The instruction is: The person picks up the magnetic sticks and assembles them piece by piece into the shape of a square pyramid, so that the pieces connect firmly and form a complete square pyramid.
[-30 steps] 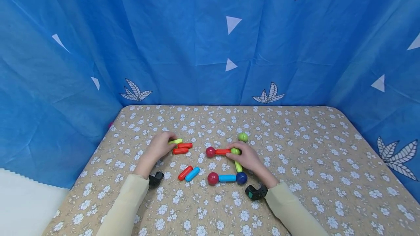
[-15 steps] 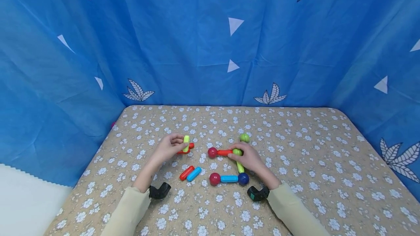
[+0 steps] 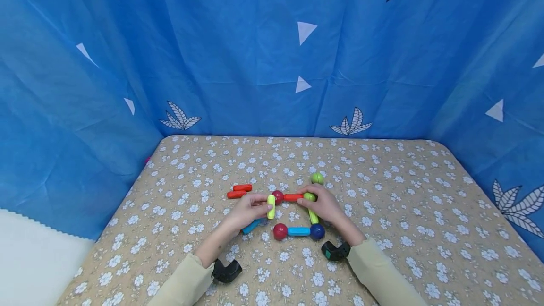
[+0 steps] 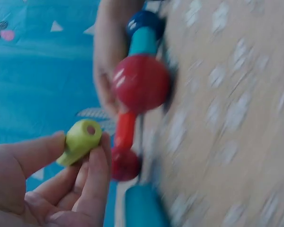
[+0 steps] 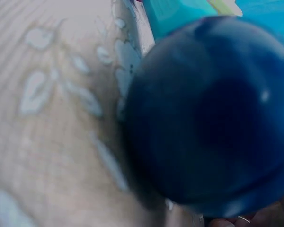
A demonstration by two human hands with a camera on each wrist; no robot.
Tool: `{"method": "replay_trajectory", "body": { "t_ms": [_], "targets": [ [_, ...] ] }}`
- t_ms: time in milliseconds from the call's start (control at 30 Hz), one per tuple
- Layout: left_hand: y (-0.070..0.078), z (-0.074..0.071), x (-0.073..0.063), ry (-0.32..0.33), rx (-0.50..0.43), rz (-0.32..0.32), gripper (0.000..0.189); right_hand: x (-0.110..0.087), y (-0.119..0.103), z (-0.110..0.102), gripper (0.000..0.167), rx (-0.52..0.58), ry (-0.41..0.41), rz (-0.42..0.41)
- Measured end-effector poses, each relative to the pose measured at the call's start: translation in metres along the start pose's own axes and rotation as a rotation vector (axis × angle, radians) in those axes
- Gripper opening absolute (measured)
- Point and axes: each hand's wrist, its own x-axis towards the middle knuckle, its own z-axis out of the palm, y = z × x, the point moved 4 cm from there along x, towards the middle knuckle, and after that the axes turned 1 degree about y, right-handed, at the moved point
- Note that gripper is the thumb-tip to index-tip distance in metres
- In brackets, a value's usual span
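Observation:
My left hand (image 3: 248, 210) pinches a yellow-green toy rod (image 3: 271, 207) between thumb and fingertips, lifted off the table; its round end shows in the left wrist view. With my right hand (image 3: 325, 203) I hold a green ball (image 3: 310, 197) at the corner of a ball-and-rod shape. From that ball a red rod (image 3: 292, 197) runs left to a red ball (image 3: 278, 196). Another yellow-green rod (image 3: 314, 217) leads nearer to a dark blue ball (image 3: 317, 231), which fills much of the right wrist view. A light blue rod (image 3: 299, 231) joins it to a nearer red ball (image 3: 280, 231).
A loose green ball (image 3: 317, 178) lies just beyond my right hand. Two red rods (image 3: 242, 187) lie behind my left hand. A blue rod (image 3: 251, 226) is partly hidden under my left hand. Blue curtains (image 3: 272, 60) stand behind the flowered tablecloth (image 3: 403, 192).
My left hand has picked up the yellow-green rod from beside the red rods and carried it right and nearer, turning it end-on forward. My right hand stays on the green ball.

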Motion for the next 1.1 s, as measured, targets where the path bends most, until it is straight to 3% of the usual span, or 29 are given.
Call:
{"method": "replay_trajectory", "body": {
  "t_ms": [267,467,733,900,1100],
  "targets": [
    [-0.009,0.018,0.005,0.033,-0.015,-0.041,0.036,0.001,0.002,0.002,0.016,-0.003,0.007,-0.004],
    [-0.012,0.020,0.007,0.093,0.113,-0.032,0.032,0.002,0.002,0.001,0.016,-0.006,0.020,-0.012],
    [-0.008,0.024,0.013,0.068,0.339,-0.012,0.025,0.000,0.001,-0.001,0.018,-0.006,0.019,-0.030],
    [-0.007,0.024,0.012,0.108,0.344,-0.035,0.035,0.000,0.002,0.000,0.018,0.012,0.026,-0.003],
    [-0.006,0.022,0.011,0.138,0.325,-0.028,0.070,0.001,0.003,-0.001,0.017,0.024,0.019,0.015]
  ]
}}
